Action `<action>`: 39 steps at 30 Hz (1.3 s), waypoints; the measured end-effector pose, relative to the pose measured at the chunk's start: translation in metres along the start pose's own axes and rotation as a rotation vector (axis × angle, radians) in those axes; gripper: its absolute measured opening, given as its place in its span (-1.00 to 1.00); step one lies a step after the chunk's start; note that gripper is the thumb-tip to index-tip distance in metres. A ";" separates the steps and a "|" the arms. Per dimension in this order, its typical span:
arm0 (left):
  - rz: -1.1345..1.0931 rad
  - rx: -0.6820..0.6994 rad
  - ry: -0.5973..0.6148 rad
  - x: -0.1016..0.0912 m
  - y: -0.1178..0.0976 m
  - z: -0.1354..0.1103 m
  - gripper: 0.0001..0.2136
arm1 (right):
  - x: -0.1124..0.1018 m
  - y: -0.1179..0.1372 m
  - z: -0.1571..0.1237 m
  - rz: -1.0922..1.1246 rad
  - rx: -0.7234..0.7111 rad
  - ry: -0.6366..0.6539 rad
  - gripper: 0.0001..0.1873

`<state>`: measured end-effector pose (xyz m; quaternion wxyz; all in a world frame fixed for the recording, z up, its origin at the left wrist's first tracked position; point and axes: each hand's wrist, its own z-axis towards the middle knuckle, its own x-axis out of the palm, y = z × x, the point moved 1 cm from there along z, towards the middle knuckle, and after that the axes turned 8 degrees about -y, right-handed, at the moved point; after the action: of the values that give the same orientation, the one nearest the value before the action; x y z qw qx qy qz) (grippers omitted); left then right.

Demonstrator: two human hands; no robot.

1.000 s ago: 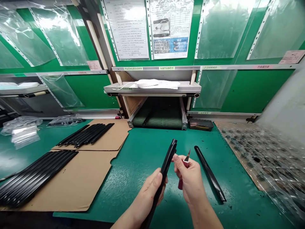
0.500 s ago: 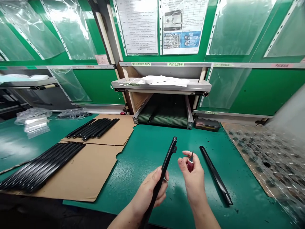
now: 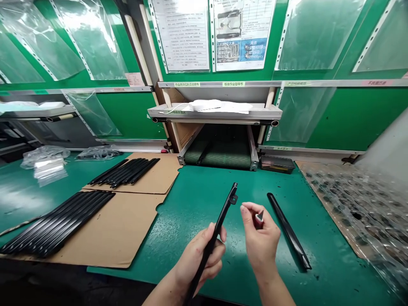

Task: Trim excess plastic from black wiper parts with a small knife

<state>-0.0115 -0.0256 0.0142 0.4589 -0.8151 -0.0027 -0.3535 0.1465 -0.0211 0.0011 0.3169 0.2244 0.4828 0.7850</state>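
My left hand (image 3: 200,257) is wrapped round a long, glossy black plastic strip (image 3: 219,223), held tilted with its far end up. A small tab with a hole (image 3: 233,199) juts from the strip's right side near that end. Just right of the tab, my right hand (image 3: 263,236) is closed round a small knife (image 3: 259,220) with a red handle and a short pointed blade. Its thumb and index fingertips are close together; whether anything lies between them I cannot tell. Another black strip (image 3: 288,231) lies on the green table right of my right hand.
Black strips (image 3: 60,221) lie in rows on cardboard sheets (image 3: 127,229) at left. Ahead is a conveyor belt (image 3: 219,155) under a shelf (image 3: 213,114), with a small dark tray (image 3: 277,163) beside it. Clear plastic blister trays (image 3: 360,204) cover the right side.
My right hand has shifted slightly right and turned, so the knife blade now points up and to the right. Its thumb and index finger have drawn together. My left hand and strip barely moved.
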 end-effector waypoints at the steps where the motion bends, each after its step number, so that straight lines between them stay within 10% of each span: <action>1: 0.006 -0.009 0.009 0.000 0.001 0.000 -0.58 | -0.001 0.003 -0.002 -0.039 -0.138 0.010 -0.85; 5: 0.057 -0.028 0.041 0.003 0.003 0.001 -0.61 | 0.000 0.011 0.000 -0.211 -0.491 -0.003 -0.81; 10: 0.088 0.158 -0.015 0.005 -0.011 0.005 -0.66 | -0.005 0.011 0.008 -0.236 -0.281 -0.007 -0.80; 16: 0.164 0.825 -0.196 -0.011 -0.052 0.005 -0.79 | -0.016 0.010 -0.010 -0.263 -0.060 0.692 -0.61; 20: 0.273 1.063 -0.149 -0.016 -0.056 -0.003 -0.87 | -0.013 0.022 -0.030 -0.213 -0.128 0.775 -0.79; 32: 0.358 1.102 -0.052 -0.018 -0.048 -0.018 -0.88 | 0.006 0.043 -0.037 -0.458 -0.671 0.751 -0.74; 39: 0.334 1.168 0.047 -0.016 -0.047 -0.014 -0.88 | 0.002 0.051 -0.036 -0.494 -0.649 0.769 -0.79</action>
<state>-0.0475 -0.0040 0.0444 0.8795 -0.4099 -0.0582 -0.2347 0.1073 -0.0589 0.0313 0.3453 -0.3065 0.3354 0.8212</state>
